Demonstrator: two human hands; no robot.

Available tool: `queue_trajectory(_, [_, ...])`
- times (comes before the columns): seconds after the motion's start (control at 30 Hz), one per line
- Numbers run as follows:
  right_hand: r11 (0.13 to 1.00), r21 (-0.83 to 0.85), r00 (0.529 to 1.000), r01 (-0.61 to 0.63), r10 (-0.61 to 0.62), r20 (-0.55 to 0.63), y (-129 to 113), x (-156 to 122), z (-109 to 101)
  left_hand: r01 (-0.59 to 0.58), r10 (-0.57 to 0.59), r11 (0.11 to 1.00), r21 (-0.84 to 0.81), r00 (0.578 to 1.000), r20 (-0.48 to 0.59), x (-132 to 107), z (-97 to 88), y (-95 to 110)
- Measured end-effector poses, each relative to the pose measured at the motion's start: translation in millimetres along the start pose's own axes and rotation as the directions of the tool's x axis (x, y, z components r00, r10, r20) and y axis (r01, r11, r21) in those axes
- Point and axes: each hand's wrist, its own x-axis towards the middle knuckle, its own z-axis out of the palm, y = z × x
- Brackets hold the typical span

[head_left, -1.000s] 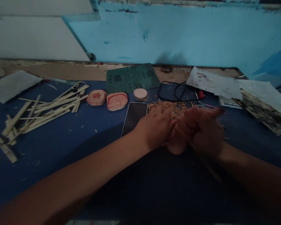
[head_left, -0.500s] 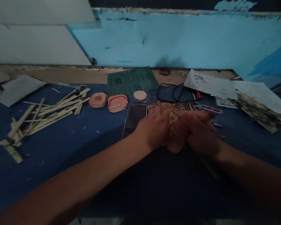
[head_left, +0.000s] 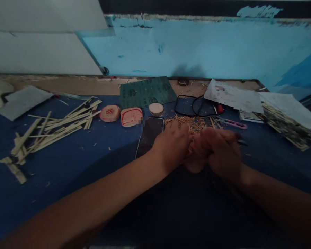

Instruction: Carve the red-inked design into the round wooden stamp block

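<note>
My left hand point(head_left: 172, 142) is closed around a rounded tan piece point(head_left: 195, 164), whose lower edge shows below the fingers. Its kind is hard to tell in the dim light. Pressed up against it from the right is my right hand point(head_left: 224, 152), fingers curled and thumb toward the left hand; what it grips is hidden. Just beyond both hands lies a heap of brown shavings point(head_left: 197, 123). A phone point(head_left: 151, 133) with a dark screen rests beside my left wrist.
Two pieces with red markings point(head_left: 110, 113) and a pale disc point(head_left: 156, 109) sit behind the phone, near a green sheet point(head_left: 147, 92). Thin wood strips point(head_left: 62, 129) lie left. A black cord point(head_left: 186, 111), pink-handled tool point(head_left: 234, 123) and papers point(head_left: 233, 95) are at the right.
The whole scene sits slightly lower as the camera tilts. Both hands stay together around the tan piece, with hardly any shift between them.
</note>
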Motion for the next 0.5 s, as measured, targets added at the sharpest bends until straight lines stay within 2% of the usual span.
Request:
queue_trajectory(0.1, [0.992,-0.119,0.994,0.038,-0.05,-0.1,2.6,-6.7,5.5,0.021,-0.022,1.0,0.017,1.0,0.019,-2.7,-3.2,3.4])
queue_trajectory(0.17, [0.989,-0.146,0.991,0.021,-0.04,-0.128,1.6,-3.9,8.1,0.029,-0.03,0.999,0.021,0.999,0.037,-3.2,-3.5,3.5])
queue_trajectory(0.27, [0.998,-0.035,0.989,-0.046,0.041,-0.144,-3.4,9.5,9.3,0.037,-0.037,0.999,0.002,0.999,0.036,-1.3,0.5,0.8])
queue_trajectory(0.37, [0.986,0.106,0.986,-0.129,0.139,-0.097,-8.2,22.3,7.3,0.029,-0.031,0.998,-0.056,0.999,-0.027,2.3,8.2,-4.4])
queue_trajectory(0.5, [0.989,0.081,0.99,-0.123,0.128,-0.056,-11.3,26.3,-0.4,0.03,-0.038,0.99,-0.137,0.998,-0.049,4.6,15.6,-10.5])
